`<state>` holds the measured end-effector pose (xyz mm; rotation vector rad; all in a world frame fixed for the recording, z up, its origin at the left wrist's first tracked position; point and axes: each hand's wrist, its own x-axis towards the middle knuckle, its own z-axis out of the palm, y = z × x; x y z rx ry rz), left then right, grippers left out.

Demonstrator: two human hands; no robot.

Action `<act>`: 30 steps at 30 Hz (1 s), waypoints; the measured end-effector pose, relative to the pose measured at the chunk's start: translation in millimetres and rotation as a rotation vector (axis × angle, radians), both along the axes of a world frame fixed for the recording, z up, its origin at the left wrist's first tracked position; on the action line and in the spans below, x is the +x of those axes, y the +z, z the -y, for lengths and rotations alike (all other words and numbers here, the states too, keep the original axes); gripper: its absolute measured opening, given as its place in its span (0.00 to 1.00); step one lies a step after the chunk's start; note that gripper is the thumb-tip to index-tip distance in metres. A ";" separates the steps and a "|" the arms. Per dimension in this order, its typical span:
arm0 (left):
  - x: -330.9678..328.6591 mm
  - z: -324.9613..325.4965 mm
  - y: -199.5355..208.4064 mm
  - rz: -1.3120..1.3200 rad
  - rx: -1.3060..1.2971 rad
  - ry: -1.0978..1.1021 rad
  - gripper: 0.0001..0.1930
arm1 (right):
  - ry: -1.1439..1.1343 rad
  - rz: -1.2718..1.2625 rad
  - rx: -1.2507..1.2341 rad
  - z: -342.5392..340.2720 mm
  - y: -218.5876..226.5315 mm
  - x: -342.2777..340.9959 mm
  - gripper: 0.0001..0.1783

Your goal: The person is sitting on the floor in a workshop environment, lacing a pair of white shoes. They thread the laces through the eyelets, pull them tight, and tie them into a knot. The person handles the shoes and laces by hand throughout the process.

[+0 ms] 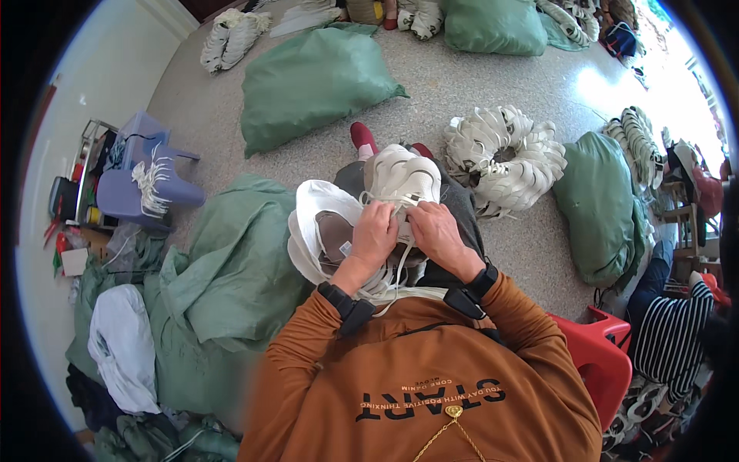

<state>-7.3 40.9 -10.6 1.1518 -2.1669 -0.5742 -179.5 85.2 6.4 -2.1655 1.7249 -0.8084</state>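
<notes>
One cream-white, round-toed shoe upper (420, 182) rests over the person's lap, toe pointing away. The left hand (375, 232) and right hand (436, 231) sit close together at its throat, fingers curled nearly closed, each pinching the flat cream lace (394, 201). Just left lie white, wide-mouthed shoe uppers (302, 245); on the speckled grey floor (439, 85), beyond the right knee, stands a ring-shaped bundle of off-white shoe uppers (531, 171).

Two hands (437, 232) and two wristbands (352, 306) at the centre. Three full green sacks (315, 85) at eleven, one and three o'clock. One ring of shoe uppers (531, 171) at two; one red stool (596, 358) at four.
</notes>
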 end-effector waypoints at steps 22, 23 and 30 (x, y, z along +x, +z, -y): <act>-3.1 -2.5 5.9 -0.181 0.179 0.046 0.07 | -0.620 -0.412 0.606 -190.9 -47.4 -224.8 0.06; -6.3 -1.4 5.9 -0.201 0.180 0.057 0.08 | -0.566 -0.301 0.525 -191.3 -53.9 -219.9 0.06; -16.3 30.2 0.8 -0.405 0.449 0.103 0.09 | -0.275 0.217 0.070 -87.8 -11.7 -74.5 0.13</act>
